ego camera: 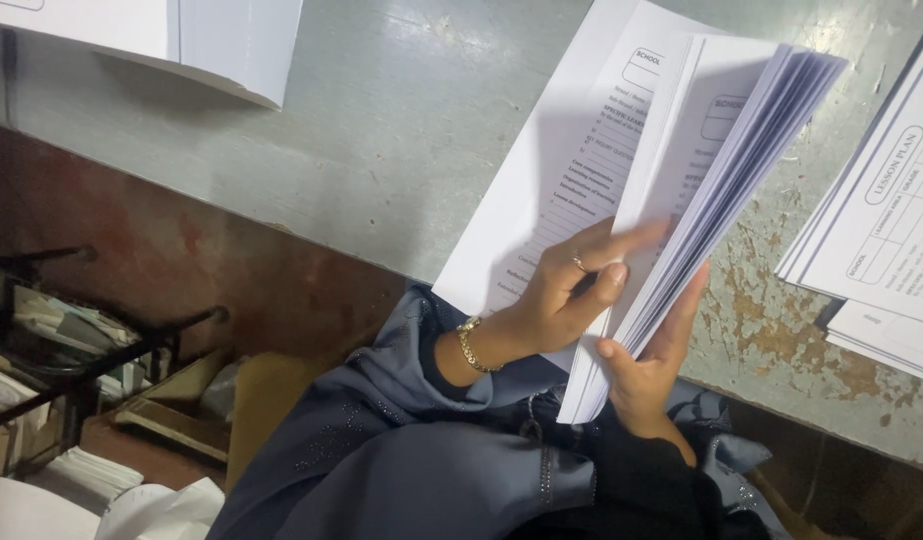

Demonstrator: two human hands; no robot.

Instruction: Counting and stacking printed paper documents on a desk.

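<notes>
Nearby, second paper stack (881, 240) at right, left hand (566, 295) pressing pages, right hand (646, 365) gripping fanned booklet (701, 180), worn table (381, 130).

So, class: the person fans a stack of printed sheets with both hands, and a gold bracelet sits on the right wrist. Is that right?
Not quite. The head view shows the gold bracelet on the left wrist, behind the left hand; the right hand grips the stack of printed sheets from below.
</notes>
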